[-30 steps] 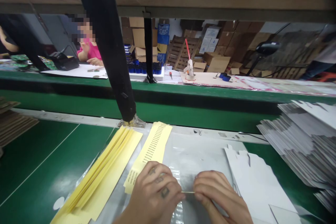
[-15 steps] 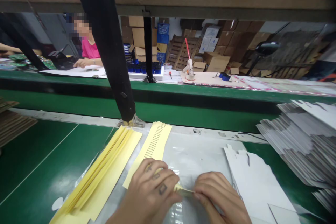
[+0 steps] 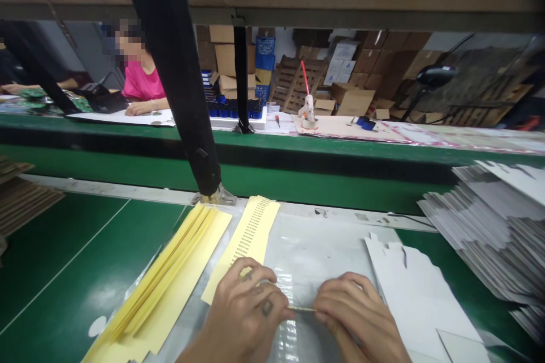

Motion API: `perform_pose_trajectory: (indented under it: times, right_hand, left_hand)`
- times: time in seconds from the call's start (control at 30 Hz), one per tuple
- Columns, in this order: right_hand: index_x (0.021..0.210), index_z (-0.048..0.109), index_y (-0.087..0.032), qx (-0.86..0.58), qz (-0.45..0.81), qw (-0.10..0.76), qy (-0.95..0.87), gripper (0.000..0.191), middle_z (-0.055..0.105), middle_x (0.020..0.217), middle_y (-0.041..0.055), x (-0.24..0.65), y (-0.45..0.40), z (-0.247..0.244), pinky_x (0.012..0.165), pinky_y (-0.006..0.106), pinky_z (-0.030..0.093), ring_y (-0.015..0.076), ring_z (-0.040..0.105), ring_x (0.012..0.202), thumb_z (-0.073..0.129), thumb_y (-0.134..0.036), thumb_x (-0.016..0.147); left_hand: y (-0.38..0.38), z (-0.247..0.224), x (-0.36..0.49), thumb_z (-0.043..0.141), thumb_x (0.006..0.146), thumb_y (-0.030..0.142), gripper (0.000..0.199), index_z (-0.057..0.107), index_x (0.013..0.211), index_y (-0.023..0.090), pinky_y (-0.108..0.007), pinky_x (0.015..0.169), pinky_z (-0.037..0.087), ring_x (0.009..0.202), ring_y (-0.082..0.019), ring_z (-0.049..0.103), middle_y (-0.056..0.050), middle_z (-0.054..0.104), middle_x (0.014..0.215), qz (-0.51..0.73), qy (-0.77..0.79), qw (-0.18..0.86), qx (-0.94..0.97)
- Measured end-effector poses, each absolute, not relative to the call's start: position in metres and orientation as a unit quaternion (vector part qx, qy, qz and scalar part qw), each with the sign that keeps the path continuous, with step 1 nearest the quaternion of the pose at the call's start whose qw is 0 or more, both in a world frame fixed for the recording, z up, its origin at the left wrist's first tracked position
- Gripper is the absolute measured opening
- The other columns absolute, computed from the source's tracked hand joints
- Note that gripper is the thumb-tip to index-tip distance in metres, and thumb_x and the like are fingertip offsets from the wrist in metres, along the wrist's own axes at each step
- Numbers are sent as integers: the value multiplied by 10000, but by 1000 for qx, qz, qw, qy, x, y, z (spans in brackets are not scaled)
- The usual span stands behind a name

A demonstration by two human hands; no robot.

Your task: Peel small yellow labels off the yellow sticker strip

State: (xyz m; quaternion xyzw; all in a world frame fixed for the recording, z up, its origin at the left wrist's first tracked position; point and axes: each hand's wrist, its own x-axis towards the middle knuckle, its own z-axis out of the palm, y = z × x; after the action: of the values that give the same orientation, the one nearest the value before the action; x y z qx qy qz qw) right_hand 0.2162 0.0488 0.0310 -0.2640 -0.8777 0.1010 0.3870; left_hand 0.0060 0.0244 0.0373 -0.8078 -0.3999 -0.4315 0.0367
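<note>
Between my two hands a thin, pale-yellow paper strip (image 3: 301, 309) is held taut, seen almost edge-on. My left hand (image 3: 249, 306) pinches its left end between thumb and fingers. At the other end, my right hand (image 3: 355, 312) grips it with fingers curled. Behind my left hand lie yellow label sheets (image 3: 255, 227) printed with rows of small black text, partly covered by the hand. Left of these rests a pile of folded yellow paper (image 3: 170, 272). Under both hands is a clear plastic sheet (image 3: 327, 238).
Flat white cardboard pieces (image 3: 421, 289) lie right of my right hand, with a tall stack of cardboard blanks (image 3: 502, 232) beyond. A black post (image 3: 183, 79) rises at the bench's back edge. Across the green divider, a person in pink (image 3: 145, 82) sits near a glue gun (image 3: 307, 108).
The strip between my hands has turned from showing some of its yellow face to nearly edge-on. My hands have barely shifted. The person in pink has moved slightly.
</note>
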Motion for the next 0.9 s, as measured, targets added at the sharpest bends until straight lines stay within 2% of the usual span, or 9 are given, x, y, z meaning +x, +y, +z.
perform_pose_trajectory:
  times: [0.17,0.3,0.4,0.47,0.5,0.6,0.7,0.9]
  right_hand:
    - [921,586,-211,-266,89,394,-875,178,686,736,-24,216,50,33,718,341,473,149,656,729,572,-46,854]
    - [920,588,-213,-262,68,384,-883,172,699,746,-18,216,51,39,686,322,485,151,663,716,600,-64,835]
    - [1001,597,-172,-274,-7,392,-879,206,722,795,25,210,49,43,712,353,491,184,671,740,661,-139,808]
    - [983,615,-163,-265,-49,382,-884,179,725,789,20,205,48,45,756,370,480,189,679,747,635,-127,809]
    - [935,622,-173,-258,-46,375,-889,142,714,762,4,203,48,46,759,360,474,174,675,728,599,-95,819]
    - [825,600,-192,-247,14,376,-893,210,667,692,-21,201,50,49,685,302,465,121,639,653,499,-9,837]
    - [859,603,-196,-255,21,376,-890,187,683,710,-11,207,53,51,635,293,465,134,644,665,515,-32,852]
    - [898,613,-211,-265,12,369,-891,188,703,748,-9,221,54,49,661,303,484,155,661,705,545,-44,845]
  left_hand:
    - [25,37,7,586,885,53,224,519,707,171,-322,764,378,748,-125,634,100,646,654,-425,-399,31,-812]
    - [23,39,6,615,914,139,188,555,740,178,-330,752,385,747,-137,617,90,655,676,-435,-403,33,-805]
    - [20,41,7,589,932,150,161,574,772,162,-348,767,402,798,-160,610,50,667,737,-412,-407,26,-815]
    - [18,43,9,533,943,104,170,577,784,148,-358,772,413,822,-168,608,22,674,775,-385,-406,18,-829]
    - [17,44,9,520,943,89,173,577,789,144,-362,780,418,828,-169,607,16,675,783,-376,-407,15,-832]
    - [18,47,7,590,912,105,100,595,817,135,-375,791,421,817,-177,598,13,668,770,-384,-405,26,-830]
    - [21,52,-1,692,867,170,86,617,894,137,-375,772,429,814,-185,601,11,680,795,-383,-404,13,-830]
    - [21,59,-9,686,870,153,121,621,971,138,-350,761,469,844,-170,640,-17,714,930,-398,-400,-13,-825]
